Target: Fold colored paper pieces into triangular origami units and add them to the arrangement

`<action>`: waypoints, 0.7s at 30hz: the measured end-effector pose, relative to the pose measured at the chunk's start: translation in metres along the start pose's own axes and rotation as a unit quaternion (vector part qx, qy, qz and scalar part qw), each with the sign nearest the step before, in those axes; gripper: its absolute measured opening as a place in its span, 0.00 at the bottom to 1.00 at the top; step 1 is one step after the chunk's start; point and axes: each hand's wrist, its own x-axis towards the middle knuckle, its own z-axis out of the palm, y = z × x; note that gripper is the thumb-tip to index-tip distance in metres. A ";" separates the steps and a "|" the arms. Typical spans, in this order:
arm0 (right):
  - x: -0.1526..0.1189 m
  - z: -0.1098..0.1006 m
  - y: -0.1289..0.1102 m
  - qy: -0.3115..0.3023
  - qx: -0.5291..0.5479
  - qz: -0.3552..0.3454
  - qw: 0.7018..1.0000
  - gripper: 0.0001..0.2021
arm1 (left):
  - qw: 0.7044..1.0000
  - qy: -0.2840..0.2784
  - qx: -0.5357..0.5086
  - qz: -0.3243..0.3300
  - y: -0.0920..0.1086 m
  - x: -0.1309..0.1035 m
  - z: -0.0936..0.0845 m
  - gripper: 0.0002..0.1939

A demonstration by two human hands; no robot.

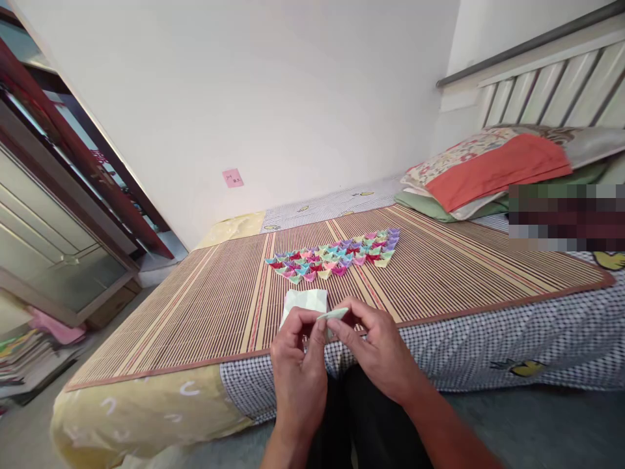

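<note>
Between my two hands is a small pale green folded paper [336, 314], held just in front of the bed's near edge. My left hand [299, 352] pinches its left end with thumb and forefinger. At the other end, the thumb and fingers of my right hand [383, 345] close on the paper. Right behind my left hand lies a pale sheet of paper [306, 299] with crease lines, partly covered by the fingers. Farther back, several rows of small folded paper boats [336, 254] in many colours stand close together on the striped mat.
The striped bamboo mat [195, 306] covers the bed, over a checked and yellow sheet [161, 404]. Pillows with a red cloth [502, 169] lie at the back right by a white headboard [551, 85]. A pink note [233, 178] is on the wall. A cabinet stands left.
</note>
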 end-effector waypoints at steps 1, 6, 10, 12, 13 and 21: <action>0.000 -0.002 -0.001 0.011 -0.002 -0.005 1.000 0.10 | 1.000 -0.018 0.006 0.001 0.001 0.001 -0.001 0.10; 0.000 -0.010 0.002 -0.008 0.011 0.008 1.000 0.17 | 0.998 -0.067 0.002 -0.010 0.003 0.008 -0.009 0.10; 0.000 -0.011 0.006 -0.022 0.018 0.019 0.999 0.20 | 0.990 -0.089 -0.086 -0.063 0.002 0.014 -0.013 0.10; 0.000 -0.008 0.007 -0.015 0.043 0.027 0.999 0.18 | 0.984 -0.085 -0.129 -0.090 0.001 0.017 -0.012 0.11; 0.001 -0.007 0.007 -0.015 0.062 0.034 0.997 0.17 | 0.981 -0.079 -0.145 -0.100 0.001 0.017 -0.012 0.11; 0.000 0.001 -0.003 0.015 0.016 0.006 1.000 0.17 | 0.971 -0.050 -0.196 -0.128 0.002 0.017 -0.008 0.13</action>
